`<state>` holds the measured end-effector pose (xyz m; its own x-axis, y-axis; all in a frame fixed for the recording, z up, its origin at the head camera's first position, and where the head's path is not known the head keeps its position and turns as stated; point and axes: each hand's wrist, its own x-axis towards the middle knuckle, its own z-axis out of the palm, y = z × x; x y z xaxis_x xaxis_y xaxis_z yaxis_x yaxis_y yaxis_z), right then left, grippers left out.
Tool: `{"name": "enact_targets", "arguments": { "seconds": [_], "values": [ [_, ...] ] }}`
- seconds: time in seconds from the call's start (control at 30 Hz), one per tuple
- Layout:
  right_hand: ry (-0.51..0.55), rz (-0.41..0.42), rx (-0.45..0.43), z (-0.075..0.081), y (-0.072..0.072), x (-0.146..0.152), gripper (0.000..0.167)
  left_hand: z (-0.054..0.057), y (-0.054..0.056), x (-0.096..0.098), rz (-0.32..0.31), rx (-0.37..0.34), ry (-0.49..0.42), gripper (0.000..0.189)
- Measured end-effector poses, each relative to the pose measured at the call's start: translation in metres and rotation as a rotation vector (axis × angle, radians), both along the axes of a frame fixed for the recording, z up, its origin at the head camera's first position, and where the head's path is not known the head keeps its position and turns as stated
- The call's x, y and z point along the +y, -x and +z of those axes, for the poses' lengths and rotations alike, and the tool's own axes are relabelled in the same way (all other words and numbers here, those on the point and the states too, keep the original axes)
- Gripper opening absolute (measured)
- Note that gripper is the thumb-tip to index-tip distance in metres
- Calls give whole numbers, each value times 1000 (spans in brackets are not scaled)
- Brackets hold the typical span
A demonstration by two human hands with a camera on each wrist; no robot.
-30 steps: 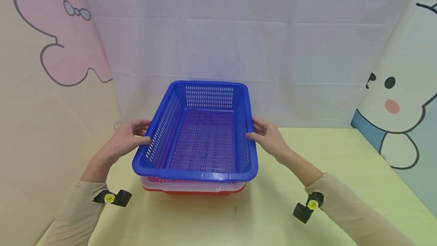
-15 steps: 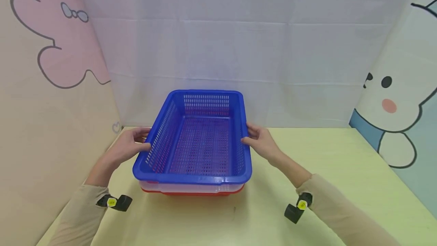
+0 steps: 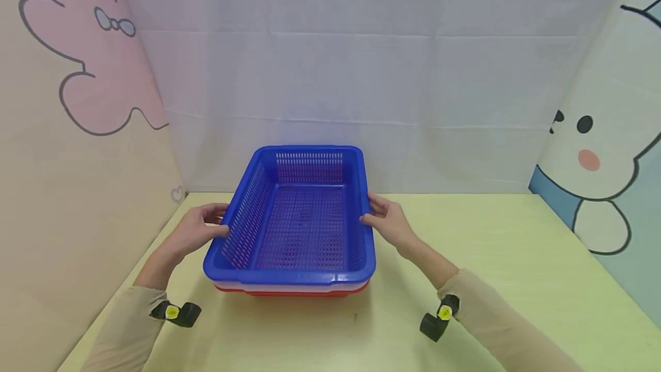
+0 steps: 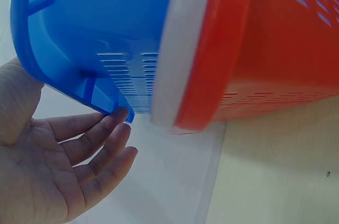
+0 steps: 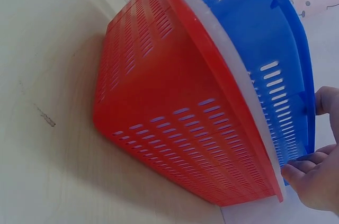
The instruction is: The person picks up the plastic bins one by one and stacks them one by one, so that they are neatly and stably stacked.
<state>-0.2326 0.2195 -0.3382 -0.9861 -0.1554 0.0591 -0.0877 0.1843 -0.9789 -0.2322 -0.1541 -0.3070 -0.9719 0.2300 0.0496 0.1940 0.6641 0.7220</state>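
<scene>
A blue rectangular slotted plastic basket (image 3: 304, 217) sits partway down inside a white basket (image 3: 315, 288), whose rim shows as a pale band. Under that is a red slotted basket (image 5: 159, 91) standing on the table. My left hand (image 3: 193, 231) grips the blue basket's left rim, thumb on top and fingers beneath; in the left wrist view its fingertips (image 4: 121, 113) are right at the blue rim. On the opposite side my right hand (image 3: 389, 223) holds the right rim, thumb over it and fingers under. Most of the white basket is hidden between the other two.
The pale yellow table (image 3: 490, 245) extends to the right and in front of the stack. A white cloth (image 3: 320, 62) hangs behind it. Cartoon-printed panels (image 3: 93, 177) stand at the left and right. A small dark mark (image 5: 46, 118) shows on the tabletop.
Both hands have lowered the blue basket into the white one, and less of the white band shows. The right hand has also shifted slightly left with it.
</scene>
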Motion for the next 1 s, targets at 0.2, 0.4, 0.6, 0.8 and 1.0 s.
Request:
{"name": "enact_targets", "arguments": {
  "seconds": [0.2, 0.4, 0.6, 0.8, 1.0],
  "values": [
    [13, -12, 13, -7, 1, -3, 65, -7, 1, -1, 15, -13, -7, 57],
    [40, -26, 19, -13, 2, -6, 64, -12, 1, -2, 26, -34, -22, 58],
    [63, -37, 35, -18, 3, -8, 63, -19, 4, -4, 32, -43, -35, 57],
    [71, -31, 39, -19, 2, -7, 64, -25, 5, -7, 31, -45, -43, 57],
    [90, -24, 26, -17, 0, -8, 66, -27, 5, -8, 22, -44, -73, 58]
  ]
}}
